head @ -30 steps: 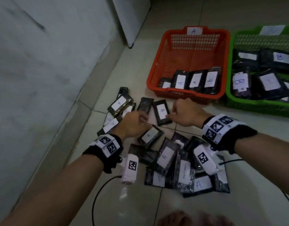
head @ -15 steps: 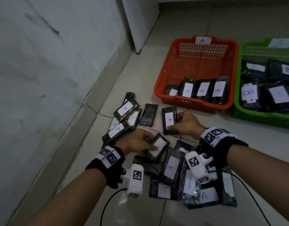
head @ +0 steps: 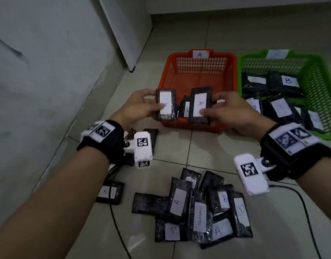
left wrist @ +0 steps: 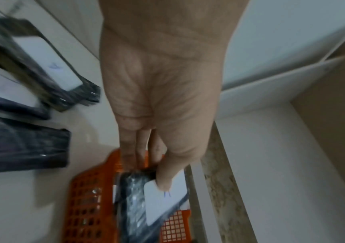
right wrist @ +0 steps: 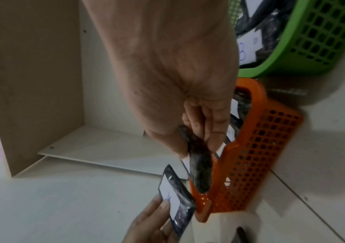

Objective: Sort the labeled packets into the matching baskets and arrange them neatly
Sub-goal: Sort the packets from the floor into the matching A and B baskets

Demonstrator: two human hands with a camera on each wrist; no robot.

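My left hand (head: 142, 106) pinches a black packet (head: 165, 104) with a white label, held over the near left corner of the orange basket (head: 232, 71) marked A. My right hand (head: 226, 111) pinches a second black labeled packet (head: 200, 105) over the basket's near edge. In the left wrist view the thumb (left wrist: 167, 174) presses on the label of the left packet (left wrist: 146, 197). The right wrist view has the right packet (right wrist: 200, 169) edge-on between thumb and fingers beside the orange basket (right wrist: 256, 148). Another packet (head: 186, 109) stands in the basket between the two held ones.
A green basket (head: 321, 81) with several B packets sits right of the orange one. A heap of black packets (head: 194, 210) labeled A and B lies on the tiled floor near me, one apart (head: 109, 192) at the left. A wall runs along the left, and cables cross the floor.
Both hands have lifted a packet each off the floor and carried them forward, up to the orange basket. The view has shifted, so the floor heap now lies nearer me.
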